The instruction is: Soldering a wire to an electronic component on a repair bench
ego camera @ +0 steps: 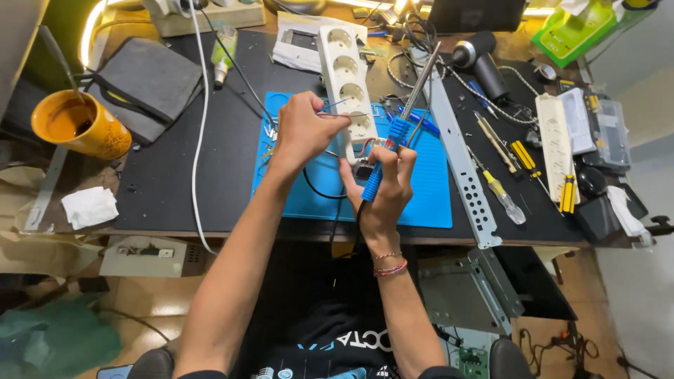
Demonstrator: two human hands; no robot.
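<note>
Two hands work just in from the tabletop's near edge, over the blue mat. The right hand has its fingers wrapped around a blue-handled soldering iron; the left hand pinches a thin wire against the white power strip. Likely risk: the hot tip slips, scorching plastic or fingertips, since they sit so close.
</note>
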